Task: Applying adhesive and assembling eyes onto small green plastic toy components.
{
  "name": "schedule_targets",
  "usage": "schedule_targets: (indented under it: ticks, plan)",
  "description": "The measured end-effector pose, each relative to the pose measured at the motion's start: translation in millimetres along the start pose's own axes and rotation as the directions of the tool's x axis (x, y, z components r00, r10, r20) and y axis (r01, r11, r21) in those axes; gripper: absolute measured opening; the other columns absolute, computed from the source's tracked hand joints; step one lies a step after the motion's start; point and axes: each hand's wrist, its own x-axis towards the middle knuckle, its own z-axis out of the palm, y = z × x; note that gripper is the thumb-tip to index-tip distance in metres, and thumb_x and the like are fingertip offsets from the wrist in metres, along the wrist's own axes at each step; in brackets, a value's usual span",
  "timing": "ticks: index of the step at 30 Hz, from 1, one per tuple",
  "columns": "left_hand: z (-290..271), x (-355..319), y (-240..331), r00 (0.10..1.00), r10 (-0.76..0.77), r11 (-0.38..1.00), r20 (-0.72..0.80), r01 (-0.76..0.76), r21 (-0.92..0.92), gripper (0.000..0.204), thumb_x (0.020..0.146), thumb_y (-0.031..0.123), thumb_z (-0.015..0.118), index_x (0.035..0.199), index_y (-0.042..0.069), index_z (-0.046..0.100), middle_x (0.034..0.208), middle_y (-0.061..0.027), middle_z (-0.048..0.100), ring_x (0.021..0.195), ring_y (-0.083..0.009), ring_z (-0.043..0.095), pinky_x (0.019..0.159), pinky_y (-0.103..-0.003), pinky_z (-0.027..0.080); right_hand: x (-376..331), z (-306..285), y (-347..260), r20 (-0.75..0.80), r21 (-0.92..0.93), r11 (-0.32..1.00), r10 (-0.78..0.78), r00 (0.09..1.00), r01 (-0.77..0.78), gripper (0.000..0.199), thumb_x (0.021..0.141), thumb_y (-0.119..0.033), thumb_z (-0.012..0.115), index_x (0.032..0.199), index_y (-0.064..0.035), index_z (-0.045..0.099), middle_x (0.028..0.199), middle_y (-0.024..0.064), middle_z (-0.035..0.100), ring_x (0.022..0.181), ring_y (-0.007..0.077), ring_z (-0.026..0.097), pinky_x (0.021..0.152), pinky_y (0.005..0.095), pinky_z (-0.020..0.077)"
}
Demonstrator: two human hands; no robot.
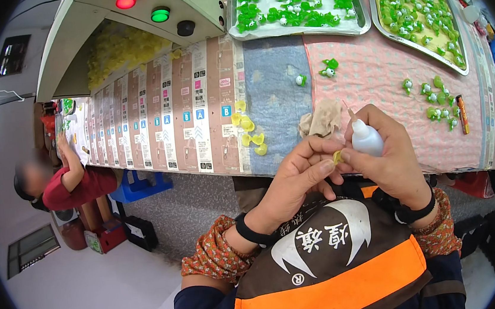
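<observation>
My left hand (304, 173) is closed, its thumb and fingertips pinching a small translucent yellow plastic piece (337, 157). My right hand (395, 149) is wrapped round a white squeeze bottle (367, 139) with a thin needle tip pointing up and away. The right thumb also reaches the yellow piece, so both hands meet there. Just beyond the fingers lies a crumpled beige cloth (323, 118). Several loose yellow shell-like pieces (247, 123) sit on the table to the left of my hands.
Trays of small green figures with white eyeballs, a white-lined tray (365, 19) and a yellow-lined tray (460, 61), stand at the back. More green figures (437, 95) lie right, beside an orange tube (462, 115). A machine housing (145, 15) stands left; a person (77, 183) works farther off.
</observation>
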Motion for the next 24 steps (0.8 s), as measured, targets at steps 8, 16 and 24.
schedule_targets:
  ticks: [8, 16, 24]
  plan:
    - [-6.8, 0.8, -7.2, 0.998, 0.038, 0.998, 0.046, -0.040, 0.042, 0.029, 0.106, 0.020, 0.054, 0.131, 0.007, 0.050, 0.111, -0.0077, 0.063, 0.094, -0.0112, 0.063, 0.071, -0.025, 0.059, -0.2, 2.4, 2.9, -0.024, -0.029, 0.999, 0.020, 1.000, -0.021, 0.024, 0.086, 0.000, 0.071, 0.102, -0.0017, 0.054, 0.091, 0.0039, 0.064, 0.084, 0.0081, 0.062, 0.072, 0.0265, 0.0529]
    - [-16.8, 1.4, -9.5, 0.999, 0.029, 0.976, 0.036, -0.020, -0.215, 0.027, 0.108, 0.025, 0.050, 0.129, 0.008, 0.048, 0.116, -0.0105, 0.063, 0.095, -0.0130, 0.064, 0.072, -0.027, 0.061, -10.2, -6.2, 16.8, -0.106, -0.249, 0.921, -0.333, 0.937, 0.299, 0.031, 0.089, -0.002, 0.069, 0.115, -0.0015, 0.051, 0.098, 0.0077, 0.063, 0.083, 0.0104, 0.063, 0.072, 0.0259, 0.0504]
    - [-19.2, 4.1, -4.3, 0.995, 0.083, 0.941, 0.054, -0.060, -0.333, 0.031, 0.107, 0.021, 0.053, 0.134, 0.009, 0.045, 0.122, -0.0123, 0.062, 0.098, -0.0129, 0.065, 0.072, -0.025, 0.062, -42.1, -17.3, 10.7, 0.012, -0.413, 0.816, -0.439, 0.898, 0.404, 0.042, 0.084, -0.004, 0.074, 0.122, 0.0040, 0.057, 0.103, 0.0142, 0.067, 0.081, 0.0174, 0.066, 0.072, 0.0287, 0.0512]
